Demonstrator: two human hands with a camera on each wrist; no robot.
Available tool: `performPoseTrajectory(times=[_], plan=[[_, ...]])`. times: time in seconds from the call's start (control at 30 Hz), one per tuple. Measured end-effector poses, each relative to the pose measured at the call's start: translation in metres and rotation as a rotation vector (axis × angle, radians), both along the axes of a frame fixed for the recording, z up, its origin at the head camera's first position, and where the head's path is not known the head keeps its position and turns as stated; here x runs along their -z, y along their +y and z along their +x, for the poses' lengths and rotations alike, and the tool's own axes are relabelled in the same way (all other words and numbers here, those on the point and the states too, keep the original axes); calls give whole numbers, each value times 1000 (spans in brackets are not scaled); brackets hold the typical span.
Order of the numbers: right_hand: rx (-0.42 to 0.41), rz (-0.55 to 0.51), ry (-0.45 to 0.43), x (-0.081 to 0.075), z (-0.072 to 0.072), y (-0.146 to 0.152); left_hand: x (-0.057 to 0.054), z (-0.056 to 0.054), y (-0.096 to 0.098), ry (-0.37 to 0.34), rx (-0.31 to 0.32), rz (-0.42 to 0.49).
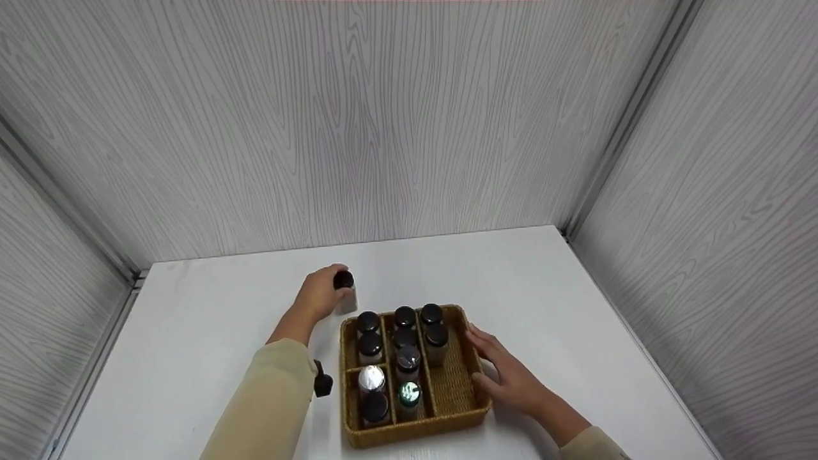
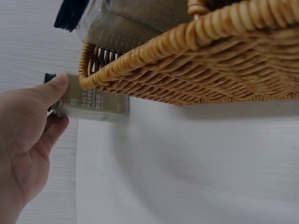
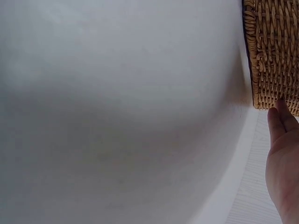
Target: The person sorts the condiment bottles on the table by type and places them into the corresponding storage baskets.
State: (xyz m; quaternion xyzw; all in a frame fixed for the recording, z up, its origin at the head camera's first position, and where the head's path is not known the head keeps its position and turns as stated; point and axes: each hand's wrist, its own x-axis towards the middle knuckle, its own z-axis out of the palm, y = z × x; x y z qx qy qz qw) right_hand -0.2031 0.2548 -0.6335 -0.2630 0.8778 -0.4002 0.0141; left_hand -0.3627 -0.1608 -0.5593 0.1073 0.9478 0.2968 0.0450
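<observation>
My left hand (image 1: 317, 294) grips a seasoning jar (image 2: 98, 103) near its dark cap, beyond the back left corner of a wicker basket (image 1: 422, 429). In the left wrist view this jar has a flat-sided body with a label reading SALT and PEPPER, and the thumb lies on the near side. My right hand (image 1: 514, 383) rests against the basket's right wall, its fingers (image 3: 276, 123) straight along the weave. Dividers split the basket into sections. Several dark-capped jars (image 1: 436, 335) stand inside, along with a silver-topped jar (image 1: 371, 379) and a green-topped jar (image 1: 409, 393).
The basket's right section shows bare woven floor in its front part. All of this is on a white table (image 1: 562, 306), with grey wood-patterned panels (image 1: 358, 128) rising behind it and at both sides. A small black object (image 1: 323, 384) is at the left sleeve.
</observation>
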Motion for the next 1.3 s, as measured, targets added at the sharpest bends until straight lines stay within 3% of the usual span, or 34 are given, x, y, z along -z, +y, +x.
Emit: performPoseTrajectory(times=[0.43,0.8,0.97,1.3], plan=[[-5,1,41,0,-7,-1,4,7,-7,-7,4,52],[-23,-12,44,6,-16,-1,4,22,-20,-21,-4,57],[-9,-19,56,8,-21,-1,-6,25,-19,15,5,87],[13,-5,34,8,-28,1,-40,28,-4,41,17,100]])
